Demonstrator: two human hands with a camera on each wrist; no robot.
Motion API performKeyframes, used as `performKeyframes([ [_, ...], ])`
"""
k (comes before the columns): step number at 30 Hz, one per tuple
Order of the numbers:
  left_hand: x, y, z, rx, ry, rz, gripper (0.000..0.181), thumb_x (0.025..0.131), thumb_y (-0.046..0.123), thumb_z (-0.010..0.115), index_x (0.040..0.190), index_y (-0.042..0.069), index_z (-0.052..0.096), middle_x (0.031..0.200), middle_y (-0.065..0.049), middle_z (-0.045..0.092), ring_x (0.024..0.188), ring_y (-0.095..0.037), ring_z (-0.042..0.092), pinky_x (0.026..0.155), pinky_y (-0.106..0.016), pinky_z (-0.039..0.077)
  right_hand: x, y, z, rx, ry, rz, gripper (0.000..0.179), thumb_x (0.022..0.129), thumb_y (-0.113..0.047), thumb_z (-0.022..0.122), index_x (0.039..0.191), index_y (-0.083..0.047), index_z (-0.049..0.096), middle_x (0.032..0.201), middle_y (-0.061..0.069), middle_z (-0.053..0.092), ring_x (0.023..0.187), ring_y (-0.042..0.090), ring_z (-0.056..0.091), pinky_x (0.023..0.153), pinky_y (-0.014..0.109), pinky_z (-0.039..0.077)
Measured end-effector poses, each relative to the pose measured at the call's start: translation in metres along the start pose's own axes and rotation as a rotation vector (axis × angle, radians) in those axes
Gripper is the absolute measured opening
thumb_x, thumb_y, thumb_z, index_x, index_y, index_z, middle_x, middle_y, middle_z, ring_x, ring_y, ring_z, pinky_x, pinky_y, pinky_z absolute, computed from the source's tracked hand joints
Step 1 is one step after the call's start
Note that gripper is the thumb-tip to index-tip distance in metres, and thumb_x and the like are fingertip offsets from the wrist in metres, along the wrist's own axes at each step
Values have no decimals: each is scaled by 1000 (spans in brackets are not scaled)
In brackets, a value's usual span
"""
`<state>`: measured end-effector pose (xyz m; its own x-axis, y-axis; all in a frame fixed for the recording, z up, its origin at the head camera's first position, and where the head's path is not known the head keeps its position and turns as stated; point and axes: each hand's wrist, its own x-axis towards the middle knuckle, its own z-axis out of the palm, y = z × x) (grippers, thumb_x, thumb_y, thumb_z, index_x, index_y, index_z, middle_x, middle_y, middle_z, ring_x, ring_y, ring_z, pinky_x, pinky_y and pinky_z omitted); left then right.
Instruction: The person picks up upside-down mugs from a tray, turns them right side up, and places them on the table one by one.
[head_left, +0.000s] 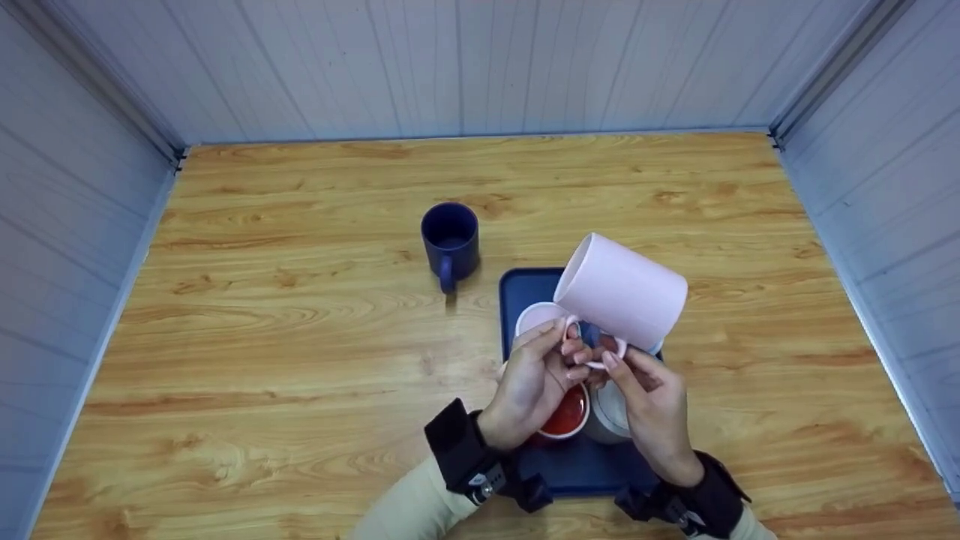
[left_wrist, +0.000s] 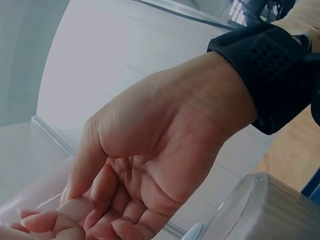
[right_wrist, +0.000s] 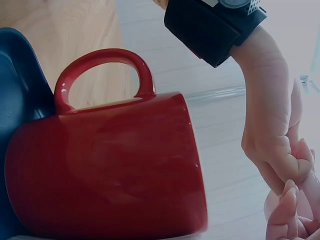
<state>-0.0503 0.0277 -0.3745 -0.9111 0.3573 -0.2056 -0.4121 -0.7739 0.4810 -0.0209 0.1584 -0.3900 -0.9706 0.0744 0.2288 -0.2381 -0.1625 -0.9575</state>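
A pink mug (head_left: pixel 622 292) is held tilted on its side above the tray, mouth toward the upper left. My left hand (head_left: pixel 529 386) pinches its handle at the end by the rim. Near the base end, my right hand (head_left: pixel 656 405) grips the same handle between thumb and fingers. In the left wrist view the left hand (left_wrist: pixel 155 135) has its fingers bent around the handle, and the mug is mostly cut off. The right hand (right_wrist: pixel 275 120) meets the left one's fingertips in the right wrist view; the mug is mostly hidden there.
Below the hands lies a dark blue tray (head_left: pixel 592 476) bearing a red mug (right_wrist: pixel 110 170), a grey mug (left_wrist: pixel 270 215) and a mug with a pink inside (head_left: pixel 534 316). A navy mug (head_left: pixel 451 244) stands upright on the wooden table (head_left: pixel 300 337), left of the tray. Pale panels enclose the table.
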Motion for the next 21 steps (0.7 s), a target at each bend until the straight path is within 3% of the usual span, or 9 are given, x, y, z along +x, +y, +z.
performKeyframes([
  [8,0,-2,0,130,30,46,26,99,9,33,82,3,53,68,-2,48,66,-11,54,59,-22,44,3,-1,-1,71,-4,-82,15,85,14,50,97,23,55,86,10,65,68,15,60,58,25,50],
  [14,1,-5,-4,192,59,69,23,98,6,35,86,1,54,74,-4,54,67,-10,55,59,-19,43,6,-1,-2,164,-32,-111,13,84,19,48,94,21,56,80,14,64,62,17,60,55,25,49],
  [21,1,-4,-7,272,67,102,21,96,5,39,89,-5,56,76,-5,55,70,-11,53,63,-21,43,7,-6,-7,86,-83,-66,12,86,16,49,95,17,57,81,12,65,63,17,62,54,28,51],
])
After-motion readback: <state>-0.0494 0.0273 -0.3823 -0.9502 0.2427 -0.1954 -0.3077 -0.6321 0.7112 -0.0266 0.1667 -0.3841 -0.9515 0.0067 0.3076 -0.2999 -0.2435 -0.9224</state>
